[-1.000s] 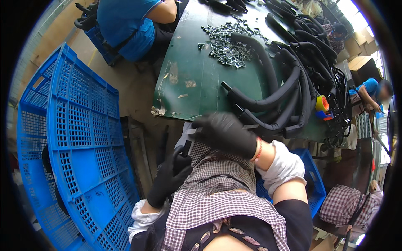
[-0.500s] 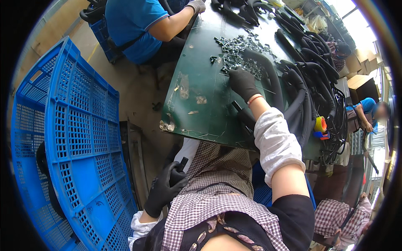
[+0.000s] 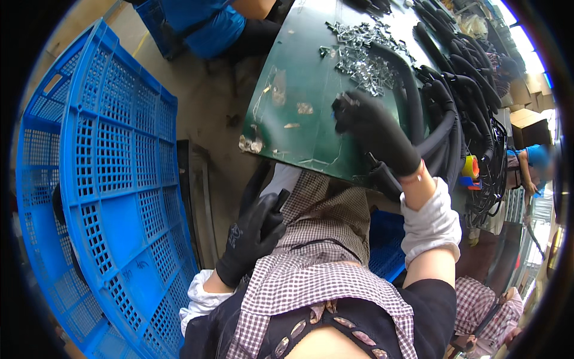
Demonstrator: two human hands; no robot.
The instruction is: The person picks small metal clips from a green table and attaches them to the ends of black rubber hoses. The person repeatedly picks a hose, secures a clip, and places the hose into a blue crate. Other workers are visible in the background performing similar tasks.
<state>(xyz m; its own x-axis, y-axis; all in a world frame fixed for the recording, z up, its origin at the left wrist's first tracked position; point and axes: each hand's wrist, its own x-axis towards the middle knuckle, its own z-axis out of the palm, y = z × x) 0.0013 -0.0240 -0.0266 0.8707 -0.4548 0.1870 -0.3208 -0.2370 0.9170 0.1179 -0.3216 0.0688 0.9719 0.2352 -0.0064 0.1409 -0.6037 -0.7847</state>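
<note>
1. Currently, the right hand, in a black glove, hovers over the green table, fingers curled closed on a small metal clip at the fingertips.
2. That clip sits at the near edge of the clip pile, which lies spread on the far part of the table.
3. Black hoses lie in a bundle along the right side of the table, just beside the right hand; one hose end projects toward the person below the right wrist.
4. The left hand, also in a black glove, rests low at the person's lap, closed around a dark hose piece whose end projects above the fingers.
5. Both forearms carry white sleeve covers over a checked shirt.
6. A blue crate with a lattice wall stands on the floor to the person's left, well apart from both hands.
7. A roll of yellow and orange tape sits at the right table edge, past the hoses.
8. Another person in a blue top is at the far left corner of the table; their hands are not in view.
9. A further person in blue is at the right rim, blurred.
</note>
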